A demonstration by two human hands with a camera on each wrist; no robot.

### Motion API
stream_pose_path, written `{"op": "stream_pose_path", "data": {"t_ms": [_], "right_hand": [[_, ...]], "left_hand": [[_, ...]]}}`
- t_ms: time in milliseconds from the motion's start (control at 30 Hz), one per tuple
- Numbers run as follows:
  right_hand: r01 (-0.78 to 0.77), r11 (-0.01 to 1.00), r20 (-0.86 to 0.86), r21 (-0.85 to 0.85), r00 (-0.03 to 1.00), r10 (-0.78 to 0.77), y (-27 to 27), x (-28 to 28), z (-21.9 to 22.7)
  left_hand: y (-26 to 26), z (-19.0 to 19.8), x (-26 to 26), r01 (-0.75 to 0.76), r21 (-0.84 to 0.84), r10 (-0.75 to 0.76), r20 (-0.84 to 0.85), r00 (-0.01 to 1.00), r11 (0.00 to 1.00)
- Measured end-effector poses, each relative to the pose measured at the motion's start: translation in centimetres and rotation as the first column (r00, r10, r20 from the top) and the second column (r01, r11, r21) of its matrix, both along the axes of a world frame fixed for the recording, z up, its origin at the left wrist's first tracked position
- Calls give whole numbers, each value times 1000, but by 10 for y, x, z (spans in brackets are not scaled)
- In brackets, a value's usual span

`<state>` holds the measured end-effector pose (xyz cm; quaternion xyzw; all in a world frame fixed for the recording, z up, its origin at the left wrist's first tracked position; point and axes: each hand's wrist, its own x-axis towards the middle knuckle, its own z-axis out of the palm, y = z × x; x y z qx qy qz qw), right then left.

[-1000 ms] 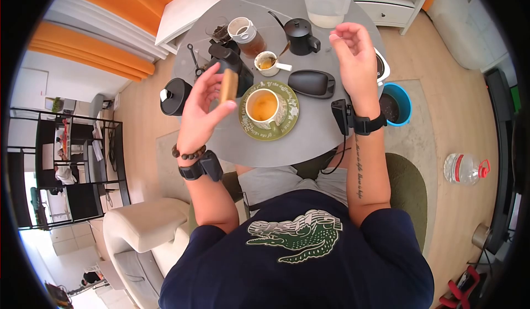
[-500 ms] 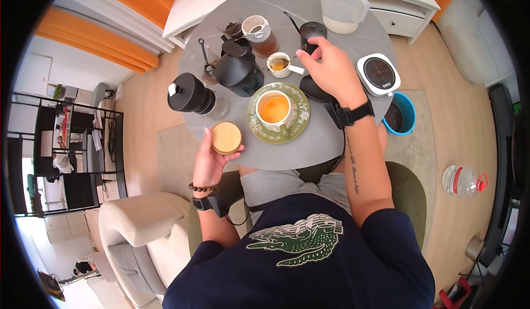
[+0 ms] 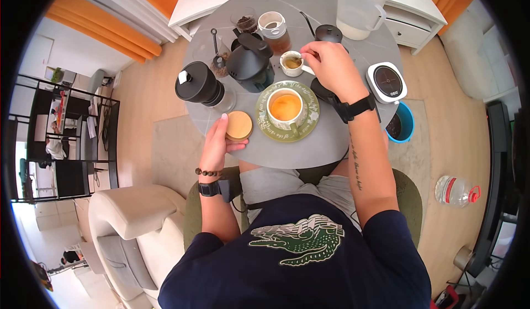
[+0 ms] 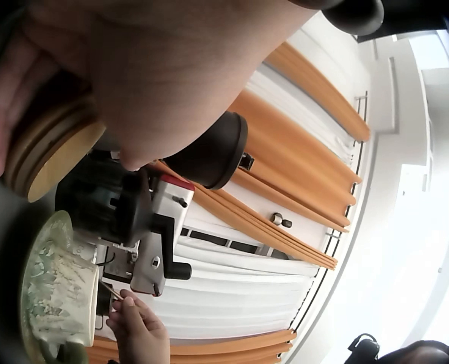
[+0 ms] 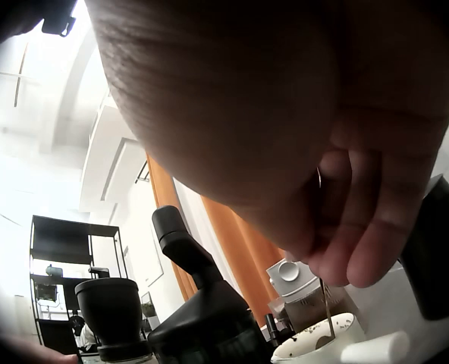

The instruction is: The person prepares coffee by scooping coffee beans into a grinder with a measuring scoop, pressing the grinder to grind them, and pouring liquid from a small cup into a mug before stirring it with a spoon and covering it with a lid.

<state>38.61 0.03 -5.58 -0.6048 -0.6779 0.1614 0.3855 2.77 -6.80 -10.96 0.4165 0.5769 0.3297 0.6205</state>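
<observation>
My left hand (image 3: 214, 148) holds a round wooden lid (image 3: 239, 124) at the table's near left edge, its flat pale face turned up. The fingers lie under the lid and the thumb along its side. My right hand (image 3: 334, 69) is over a small white cup (image 3: 288, 73), pinching a thin spoon (image 5: 327, 307) whose lower end is hidden inside. Dark bits cling to the cup's inner wall in the right wrist view. Between the hands, a patterned mug (image 3: 282, 124) of amber liquid stands on a green lettered saucer (image 3: 306, 131).
Left of the mug stand a black-topped grinder (image 3: 200, 84) and a dark lidded pitcher (image 3: 250, 65). A jar of brown liquid (image 3: 280, 41), a black kettle (image 3: 329, 33) and a clear plastic jug (image 3: 359, 11) stand behind. A white scale (image 3: 386, 83) lies at right, above a blue bucket (image 3: 407, 122).
The left hand has come down toward the near edge, turning the lid's face up. The right hand has moved left and down from its raised position to the white cup and now pinches the spoon.
</observation>
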Motion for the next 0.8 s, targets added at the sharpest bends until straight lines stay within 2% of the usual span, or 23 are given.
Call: {"op": "stream_pose_path", "data": {"t_ms": [67, 200, 267, 367, 433, 467, 533, 567, 633, 700, 767, 800], "right_hand": [[-50, 992, 97, 112, 995, 39, 4, -2, 0], [10, 993, 104, 118, 994, -22, 5, -5, 2], [49, 998, 58, 45, 997, -51, 0, -5, 6], [38, 998, 17, 44, 999, -39, -1, -12, 8], [46, 996, 55, 74, 997, -51, 3, -13, 5], [52, 993, 91, 104, 994, -61, 5, -13, 4], [93, 993, 95, 74, 990, -100, 4, -12, 6], [133, 990, 100, 41, 986, -137, 3, -12, 7], [126, 992, 74, 11, 989, -126, -1, -14, 9], [121, 992, 49, -21, 992, -120, -1, -15, 7], [89, 992, 44, 89, 995, -93, 4, -16, -1], [92, 992, 41, 90, 995, -96, 6, -14, -2]], "left_hand": [[2, 4, 3, -6, 4, 6, -21, 1000, 1000], [5, 4, 5, -12, 38, 18, -140, 990, 999], [6, -1, 3, -21, 49, 29, -165, 986, 999], [7, -5, 5, -4, 128, 37, -259, 965, 992], [2, -2, 9, 29, 234, 59, -360, 931, 972], [2, -9, 8, 30, 236, 59, -360, 931, 971], [4, -21, 6, 195, 393, 93, -606, 790, 899], [1, -19, 8, 193, 396, 97, -606, 789, 898], [-10, -13, 19, 245, 464, 190, -707, 681, 851], [-16, -6, 26, 266, 460, 194, -733, 653, 847], [-20, -5, 31, 291, 455, 195, -759, 622, 842], [-21, -7, 32, 305, 458, 208, -776, 596, 835]]}}
